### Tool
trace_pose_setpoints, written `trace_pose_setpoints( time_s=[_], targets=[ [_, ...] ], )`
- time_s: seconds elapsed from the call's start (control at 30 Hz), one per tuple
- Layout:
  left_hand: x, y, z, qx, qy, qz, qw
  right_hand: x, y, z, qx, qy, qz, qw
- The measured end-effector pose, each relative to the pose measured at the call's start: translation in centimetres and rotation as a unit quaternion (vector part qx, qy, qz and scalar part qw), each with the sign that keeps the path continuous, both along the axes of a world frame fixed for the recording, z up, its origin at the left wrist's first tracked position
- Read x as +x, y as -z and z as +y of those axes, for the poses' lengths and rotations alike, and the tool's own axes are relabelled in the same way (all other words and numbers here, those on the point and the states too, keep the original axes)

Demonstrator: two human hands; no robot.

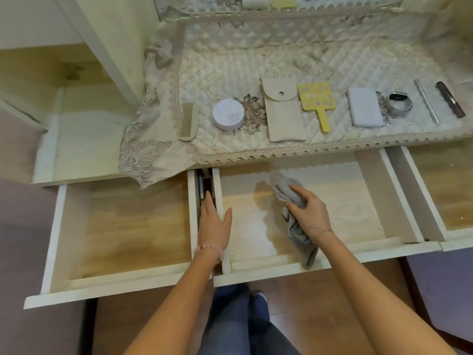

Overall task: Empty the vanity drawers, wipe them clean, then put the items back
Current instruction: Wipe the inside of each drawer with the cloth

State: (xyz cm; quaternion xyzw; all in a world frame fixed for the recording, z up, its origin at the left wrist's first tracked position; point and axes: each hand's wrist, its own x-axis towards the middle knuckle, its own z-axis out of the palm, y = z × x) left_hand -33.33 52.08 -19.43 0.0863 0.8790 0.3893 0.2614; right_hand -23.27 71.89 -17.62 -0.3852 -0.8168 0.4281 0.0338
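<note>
While the right hand (311,213) grips a grey cloth (280,188) inside the middle drawer (345,196), left hand (213,224) rests on its left wall, fingers straight; comb (186,121), tin (228,115), pouch (282,111) lie on the bench (320,62).

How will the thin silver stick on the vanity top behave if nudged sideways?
Silver stick looks round and slim, so it probably rolls, though the quilted cover may damp that. Likely light and rigid; it lies straight.

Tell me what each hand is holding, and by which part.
The right hand grips the grey cloth around its bunched middle. The left hand holds nothing, resting flat on the middle drawer's side wall.
</note>
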Motion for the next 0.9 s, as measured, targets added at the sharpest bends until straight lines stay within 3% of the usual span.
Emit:
trace_pose_setpoints(
  time_s=[0.1,0.27,0.4,0.67,0.9],
  targets=[
    [-0.3,0.7,0.7,0.029,-0.032,-0.053,0.998,-0.3,0.8,0.6,0.018,-0.008,-0.014,1.000],
    [-0.8,1.3,1.4,0.064,-0.056,-0.045,0.995,-1.4,1.9,1.8,0.105,-0.043,-0.018,0.993],
    [-0.8,2.0,1.4,0.045,-0.060,-0.023,0.997,-2.2,4.1,2.5,0.118,-0.107,-0.062,0.985],
    [-0.6,2.9,1.9,0.049,-0.110,0.004,0.993,-2.1,7.1,2.9,0.195,-0.276,-0.163,0.927],
    [-0.3,2.7,2.5,0.029,-0.127,0.057,0.990,-1.6,9.1,3.3,0.224,-0.300,-0.113,0.921]
  ],
)
